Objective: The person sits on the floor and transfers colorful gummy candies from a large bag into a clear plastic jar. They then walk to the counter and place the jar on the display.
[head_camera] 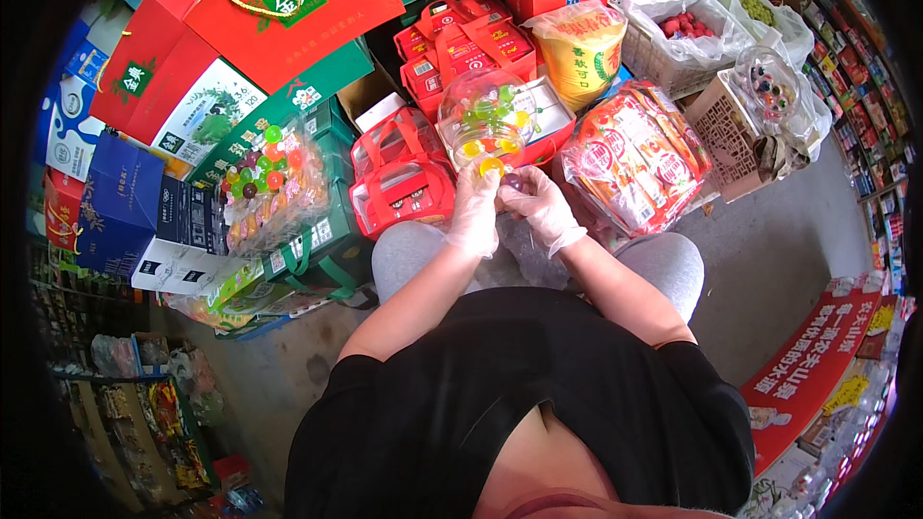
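Both of my hands wear clear disposable gloves and are close together above my lap. My left hand holds a translucent yellow ball at its fingertips. Between the fingers of my right hand is a dark purple ball. Just beyond them a clear round plastic jar lies with several green, yellow and orange balls inside. It rests over an open red-and-white carton. More coloured balls sit to the left on a clear-wrapped pack of snacks.
Red handled gift boxes stand close beyond my left hand. At right are a bag of red-and-white packets, a yellow sack and a clear container of dark balls on a brown paper bag. Stacked cartons rise at left.
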Action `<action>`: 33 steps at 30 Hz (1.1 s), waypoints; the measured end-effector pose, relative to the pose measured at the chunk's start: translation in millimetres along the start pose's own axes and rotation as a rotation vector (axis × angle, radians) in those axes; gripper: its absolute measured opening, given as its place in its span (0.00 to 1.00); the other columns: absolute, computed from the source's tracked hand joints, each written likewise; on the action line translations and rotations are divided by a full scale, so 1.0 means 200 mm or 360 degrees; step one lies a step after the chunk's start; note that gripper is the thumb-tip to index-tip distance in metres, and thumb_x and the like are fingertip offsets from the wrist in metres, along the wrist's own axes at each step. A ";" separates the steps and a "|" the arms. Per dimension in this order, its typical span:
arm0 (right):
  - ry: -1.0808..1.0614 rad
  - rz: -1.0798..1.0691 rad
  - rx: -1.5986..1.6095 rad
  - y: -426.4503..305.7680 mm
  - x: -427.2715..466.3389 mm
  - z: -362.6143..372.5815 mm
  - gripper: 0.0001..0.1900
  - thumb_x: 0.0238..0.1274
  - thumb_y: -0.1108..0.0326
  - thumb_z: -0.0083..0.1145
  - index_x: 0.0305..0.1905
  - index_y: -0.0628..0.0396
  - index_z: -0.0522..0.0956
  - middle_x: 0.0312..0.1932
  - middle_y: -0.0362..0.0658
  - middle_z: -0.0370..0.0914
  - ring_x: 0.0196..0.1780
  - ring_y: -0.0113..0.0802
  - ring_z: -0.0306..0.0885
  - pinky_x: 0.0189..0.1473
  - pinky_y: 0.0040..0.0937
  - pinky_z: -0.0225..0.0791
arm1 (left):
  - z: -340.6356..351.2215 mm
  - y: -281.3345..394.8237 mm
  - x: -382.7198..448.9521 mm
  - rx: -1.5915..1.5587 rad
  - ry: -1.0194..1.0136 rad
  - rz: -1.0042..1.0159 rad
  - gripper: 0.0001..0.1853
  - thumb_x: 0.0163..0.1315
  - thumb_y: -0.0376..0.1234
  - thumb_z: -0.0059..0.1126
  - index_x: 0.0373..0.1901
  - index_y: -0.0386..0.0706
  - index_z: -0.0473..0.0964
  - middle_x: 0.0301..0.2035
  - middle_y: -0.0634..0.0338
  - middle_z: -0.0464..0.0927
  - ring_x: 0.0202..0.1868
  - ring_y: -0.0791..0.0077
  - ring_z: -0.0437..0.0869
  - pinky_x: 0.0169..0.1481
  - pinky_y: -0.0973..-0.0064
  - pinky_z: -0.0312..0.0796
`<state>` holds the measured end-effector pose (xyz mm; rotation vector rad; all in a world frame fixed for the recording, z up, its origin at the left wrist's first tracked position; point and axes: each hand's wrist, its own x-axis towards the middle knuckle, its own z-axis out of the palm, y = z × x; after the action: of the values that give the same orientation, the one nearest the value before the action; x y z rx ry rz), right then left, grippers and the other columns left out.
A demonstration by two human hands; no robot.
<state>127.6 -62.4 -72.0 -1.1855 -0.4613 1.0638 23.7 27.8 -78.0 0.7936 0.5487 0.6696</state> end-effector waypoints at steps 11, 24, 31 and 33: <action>-0.0179 0.0496 0.1261 0.01 0.00 -0.01 0.20 0.81 0.55 0.52 0.65 0.56 0.71 0.69 0.58 0.71 0.72 0.57 0.71 0.76 0.57 0.64 | -0.10 0.09 -0.06 0.1962 -0.0104 0.1416 0.25 0.60 0.29 0.70 0.60 0.43 0.78 0.56 0.51 0.80 0.60 0.51 0.80 0.69 0.54 0.69; 0.0270 0.0339 0.1276 0.06 0.35 0.18 0.19 0.82 0.67 0.48 0.71 0.55 0.67 0.67 0.51 0.75 0.66 0.48 0.78 0.63 0.55 0.78 | -0.22 0.38 0.17 0.1846 0.0204 0.0674 0.22 0.65 0.30 0.69 0.57 0.37 0.71 0.49 0.48 0.81 0.45 0.66 0.85 0.53 0.65 0.79; 0.0497 0.0002 0.0973 0.06 0.44 0.31 0.25 0.75 0.74 0.56 0.72 0.48 0.67 0.65 0.46 0.75 0.63 0.43 0.79 0.54 0.45 0.82 | -0.22 0.29 0.25 0.2001 0.0158 0.0444 0.17 0.69 0.31 0.59 0.55 0.37 0.66 0.38 0.42 0.84 0.40 0.47 0.89 0.49 0.57 0.79; 0.0355 -0.0086 0.0825 0.06 0.47 0.31 0.24 0.74 0.74 0.58 0.71 0.48 0.70 0.65 0.44 0.77 0.64 0.41 0.80 0.56 0.43 0.80 | -0.21 0.31 0.25 0.2069 0.0161 0.0435 0.17 0.69 0.32 0.59 0.55 0.38 0.66 0.39 0.38 0.84 0.41 0.41 0.88 0.49 0.53 0.78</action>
<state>118.6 50.2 -82.4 -0.8093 -0.0334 0.9177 9.5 115.4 -63.7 2.0829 0.9860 0.5510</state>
